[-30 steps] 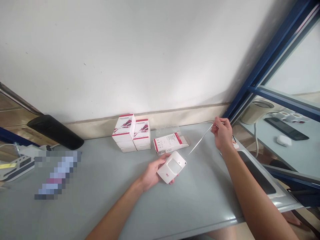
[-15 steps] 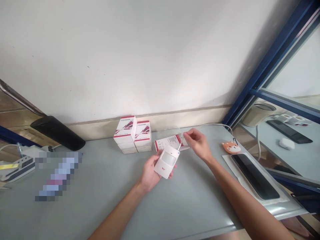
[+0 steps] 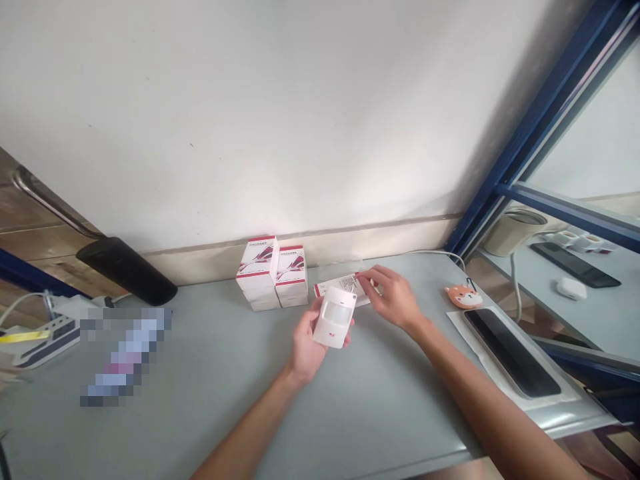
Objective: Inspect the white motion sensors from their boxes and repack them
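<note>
My left hand is closed round a white motion sensor, a box with a curved window, a small red mark and a thin metal antenna at its top right corner. The fingers of my right hand are pinched together at the antenna's upper end, just above the sensor. Behind the sensor lies a white and red printed leaflet or flat box, partly covered by the sensor and my right hand.
Several white and red boxes are stacked by the wall. On the right lie a phone and an orange dog-face case, beside a blue-framed glass panel. A black padded armrest and a power strip are at left.
My right hand has moved down and left, closer to the sensor. Much less of the antenna shows now. The sensor stands more upright in my left hand. The view has shifted slightly.
</note>
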Tool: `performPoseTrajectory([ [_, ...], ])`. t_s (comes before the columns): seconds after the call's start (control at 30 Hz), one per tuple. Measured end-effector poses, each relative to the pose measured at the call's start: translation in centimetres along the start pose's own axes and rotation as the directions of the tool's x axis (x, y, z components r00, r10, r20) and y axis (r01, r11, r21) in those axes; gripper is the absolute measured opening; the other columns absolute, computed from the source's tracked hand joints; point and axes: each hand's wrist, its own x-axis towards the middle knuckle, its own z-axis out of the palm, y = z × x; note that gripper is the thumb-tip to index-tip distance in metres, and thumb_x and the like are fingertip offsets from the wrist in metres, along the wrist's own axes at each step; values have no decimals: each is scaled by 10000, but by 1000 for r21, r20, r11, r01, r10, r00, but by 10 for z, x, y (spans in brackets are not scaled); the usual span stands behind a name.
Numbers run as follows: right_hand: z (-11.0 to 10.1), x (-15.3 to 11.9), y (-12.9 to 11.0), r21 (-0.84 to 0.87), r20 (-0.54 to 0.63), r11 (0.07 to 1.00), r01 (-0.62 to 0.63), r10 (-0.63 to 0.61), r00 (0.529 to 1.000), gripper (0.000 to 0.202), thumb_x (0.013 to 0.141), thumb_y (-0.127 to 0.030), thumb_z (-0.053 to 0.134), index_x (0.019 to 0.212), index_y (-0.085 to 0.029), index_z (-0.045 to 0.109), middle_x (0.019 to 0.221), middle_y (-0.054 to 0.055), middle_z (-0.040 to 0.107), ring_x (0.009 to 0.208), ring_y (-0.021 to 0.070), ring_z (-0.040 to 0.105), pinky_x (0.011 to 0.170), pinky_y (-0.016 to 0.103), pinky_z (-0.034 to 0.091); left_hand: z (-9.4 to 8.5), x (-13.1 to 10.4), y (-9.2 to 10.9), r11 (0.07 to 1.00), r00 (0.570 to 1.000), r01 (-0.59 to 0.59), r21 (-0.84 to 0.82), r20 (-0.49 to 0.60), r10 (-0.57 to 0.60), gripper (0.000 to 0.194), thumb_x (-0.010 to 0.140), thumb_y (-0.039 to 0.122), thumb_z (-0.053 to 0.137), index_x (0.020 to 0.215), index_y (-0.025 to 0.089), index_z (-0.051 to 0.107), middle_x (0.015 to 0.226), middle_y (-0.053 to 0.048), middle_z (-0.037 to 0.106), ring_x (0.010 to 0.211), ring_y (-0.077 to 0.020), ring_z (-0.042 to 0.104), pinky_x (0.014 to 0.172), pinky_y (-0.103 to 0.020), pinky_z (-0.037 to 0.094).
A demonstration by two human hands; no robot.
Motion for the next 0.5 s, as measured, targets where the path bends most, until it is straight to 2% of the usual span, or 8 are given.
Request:
performPoseTrajectory([
  [0.07, 0, 4, 13, -63, -46, 995, -78, 76, 996, 420, 1064, -534, 444, 1198, -297, 765, 1184, 90, 748, 1117, 308, 654, 981, 455, 500, 0, 0, -2, 1000, 1000, -19, 15, -8, 19, 437, 898, 401, 547, 1271, 173, 539, 923, -126, 780, 688, -282, 710, 684, -382, 487],
  [0.13, 2, 9, 28, -21, -21, 983, -185, 184, 983, 506, 1063, -598, 399, 1335, -320, 723, 1388, 69, 698, 1360, 339, 549, 1156, 505, 411, 0, 0, -3, 999, 1000, -29, 23, -2, 29, 426, 883, 403, 563, 1244, 178, 543, 906, -115, 777, 696, -290, 721, 679, -381, 491],
  [0.17, 3, 11, 35, -1, 9, 975, -223, 223, 975, 555, 1065, -627, 360, 1376, -324, 705, 1440, 55, 677, 1421, 341, 505, 1203, 520, 368, -1, 1, -4, 999, 999, -33, 25, 3, 33, 427, 880, 406, 567, 1242, 182, 547, 901, -110, 777, 695, -290, 722, 673, -380, 494],
  [0.33, 14, 18, 59, 48, 119, 950, -309, 302, 946, 761, 1053, -722, 185, 1370, -299, 732, 1495, 46, 655, 1511, 340, 439, 1281, 536, 270, -6, 5, -7, 997, 998, -57, 48, 14, 56, 408, 869, 414, 580, 1217, 201, 581, 891, -92, 781, 670, -273, 714, 660, -377, 511],
  [0.5, 27, 21, 66, 95, 111, 929, -359, 348, 931, 779, 1029, -767, 184, 1286, -333, 779, 1519, 30, 634, 1591, 355, 309, 1316, 606, 101, -7, 7, -4, 994, 996, -94, 53, 7, 94, 423, 863, 381, 591, 1241, 189, 586, 898, -92, 786, 643, -259, 707, 655, -372, 521],
])
